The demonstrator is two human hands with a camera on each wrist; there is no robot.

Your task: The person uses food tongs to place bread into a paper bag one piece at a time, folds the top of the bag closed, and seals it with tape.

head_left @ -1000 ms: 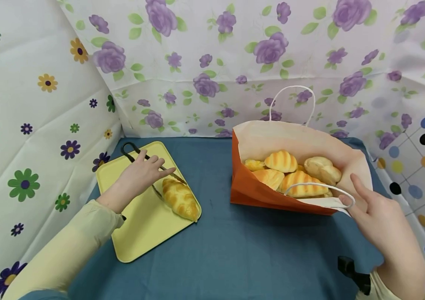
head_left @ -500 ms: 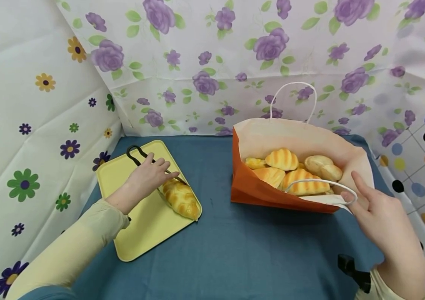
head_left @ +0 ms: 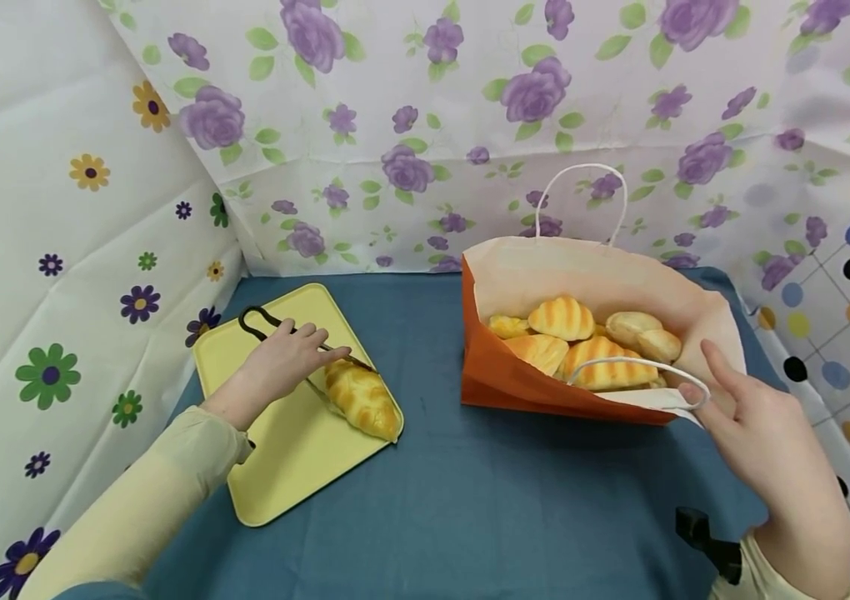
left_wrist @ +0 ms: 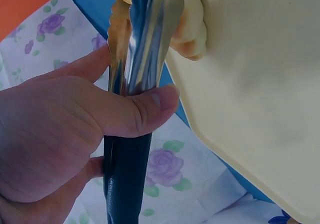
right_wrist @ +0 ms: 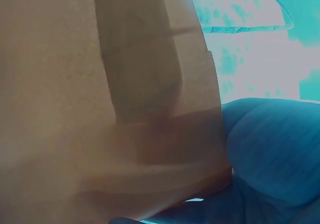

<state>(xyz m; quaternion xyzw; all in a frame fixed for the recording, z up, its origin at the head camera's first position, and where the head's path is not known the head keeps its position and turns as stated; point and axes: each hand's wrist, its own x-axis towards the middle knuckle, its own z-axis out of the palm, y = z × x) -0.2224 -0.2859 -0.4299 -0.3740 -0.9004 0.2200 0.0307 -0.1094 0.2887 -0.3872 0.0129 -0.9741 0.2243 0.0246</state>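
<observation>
On the yellow tray (head_left: 267,492) lies a golden, ridged bread roll (head_left: 361,402). My left hand (head_left: 275,373) grips a pair of tongs (left_wrist: 125,169) with black handles and metal arms, the thumb across them in the left wrist view. The tongs' tips stand at the two sides of the bread roll; whether both touch it I cannot tell. On the right, my right hand (head_left: 770,437) pinches the near right edge of an orange paper bag (head_left: 503,383), by its white handle. Several bread rolls (head_left: 608,371) sit inside the bag. Brown paper fills most of the right wrist view.
Blue cloth (head_left: 455,500) covers the table between tray and bag. A floral sheet (head_left: 395,217) hangs behind, with patterned sheets at both sides. The bag's far handle (head_left: 582,167) stands up above its rim.
My left hand has shifted slightly, and the tongs have come closer round the bread roll on the tray. My right hand keeps its hold on the bag's edge.
</observation>
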